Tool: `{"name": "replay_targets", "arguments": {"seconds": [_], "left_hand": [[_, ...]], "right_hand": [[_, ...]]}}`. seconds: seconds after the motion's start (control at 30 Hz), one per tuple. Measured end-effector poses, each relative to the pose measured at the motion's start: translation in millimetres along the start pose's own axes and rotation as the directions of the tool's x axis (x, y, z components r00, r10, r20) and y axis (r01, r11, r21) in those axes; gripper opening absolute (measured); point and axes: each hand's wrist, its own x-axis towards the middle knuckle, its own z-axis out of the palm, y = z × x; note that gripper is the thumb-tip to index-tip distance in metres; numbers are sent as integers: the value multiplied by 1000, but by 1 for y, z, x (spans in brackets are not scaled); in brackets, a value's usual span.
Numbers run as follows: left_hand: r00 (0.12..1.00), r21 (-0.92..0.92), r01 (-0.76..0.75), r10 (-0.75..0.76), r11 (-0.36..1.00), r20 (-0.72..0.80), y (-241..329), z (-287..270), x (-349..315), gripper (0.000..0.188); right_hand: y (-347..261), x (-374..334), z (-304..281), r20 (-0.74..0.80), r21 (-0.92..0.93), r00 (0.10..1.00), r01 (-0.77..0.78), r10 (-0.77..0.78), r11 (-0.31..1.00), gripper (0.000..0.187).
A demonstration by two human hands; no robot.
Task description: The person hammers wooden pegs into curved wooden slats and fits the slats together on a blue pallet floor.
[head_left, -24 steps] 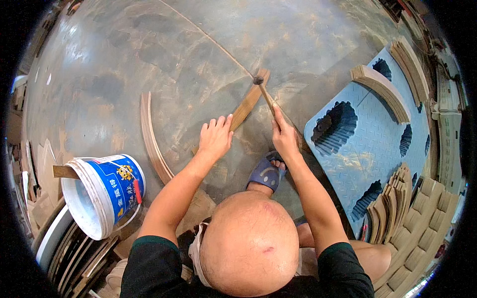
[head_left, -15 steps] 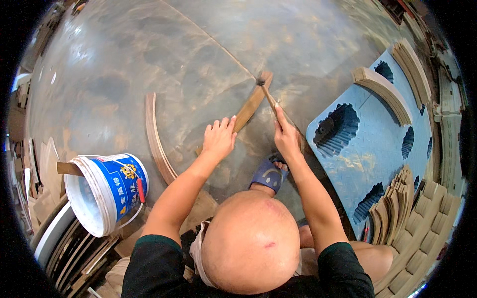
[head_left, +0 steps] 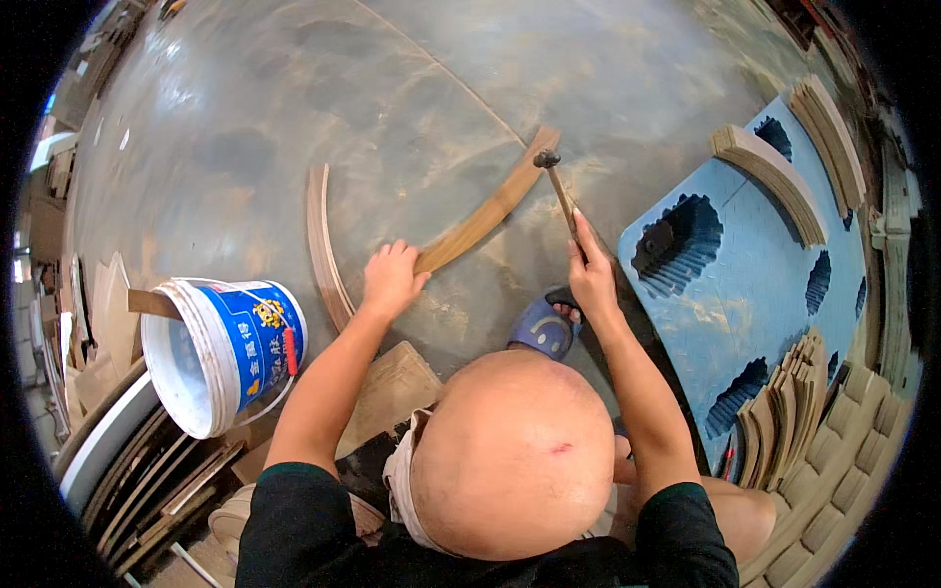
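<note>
A curved wooden strip (head_left: 490,208) lies on the floor ahead of me, running from lower left to upper right. My left hand (head_left: 392,279) is closed around its near left end. In my right hand (head_left: 594,279) is a hammer (head_left: 561,186), gripped by its wooden handle with the index finger stretched along it. The dark hammer head is over the far end of the strip; whether it touches cannot be made out. To the left of my left hand another curved wooden piece (head_left: 321,235) rests on the floor, its near end partly behind my forearm.
A white bucket (head_left: 176,367) with a blue label stands left, a board sticking out. On the right, a blue board (head_left: 686,343) with dark jagged patches carries curved wooden stacks (head_left: 769,176). More wooden pieces (head_left: 784,412) stand at lower right. My sandalled foot (head_left: 544,328) is between my arms.
My left hand has slid left to the near end of the strip, which now shows its curve. The hammer has shifted slightly right. The whole view has shifted a little.
</note>
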Motion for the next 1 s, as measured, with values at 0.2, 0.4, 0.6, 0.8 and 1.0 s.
{"name": "replay_targets", "arguments": {"seconds": [0.2,0.4,0.6,0.8,1.0], "left_hand": [[944,-66,-134,107,989,-312,51,21,65,49],[933,-33,-142,123,989,-337,78,36,87,47],[913,-3,-179,164,984,-374,71,45,92,42],[838,-93,-293,209,952,-504,50,38,80,38],[872,41,-209,205,977,-444,37,41,60,34]], "right_hand": [[-27,5,1,114,-125,993,20,-5,992,67],[-39,11,7,56,-140,998,23,-15,990,68],[-15,2,17,128,-122,982,-124,139,985,65],[2,-11,14,241,-184,968,-24,68,983,69],[-20,-14,12,350,-300,936,154,-41,941,73]]}}
